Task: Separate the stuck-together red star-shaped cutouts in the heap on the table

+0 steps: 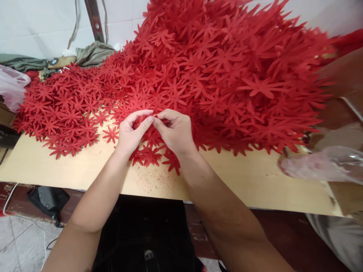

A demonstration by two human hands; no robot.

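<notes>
A big heap of red star-shaped flower cut-outs (pixel 221 71) covers the back of a tan board (pixel 85 170). My left hand (pixel 131 132) and my right hand (pixel 176 130) meet at the heap's front edge, fingertips pinched together on a red cut-out between them. Most of that piece is hidden by the fingers. A few loose cut-outs (pixel 150 155) lie under my wrists, and a single one (pixel 110 134) sits just left of my left hand.
A clear plastic bag (pixel 326 164) lies at the board's right end near a brown cardboard box (pixel 346 98). Another pale bag (pixel 11 88) is at far left, with green cloth (pixel 93 53) behind. A black object and cables (pixel 48 198) lie on the floor.
</notes>
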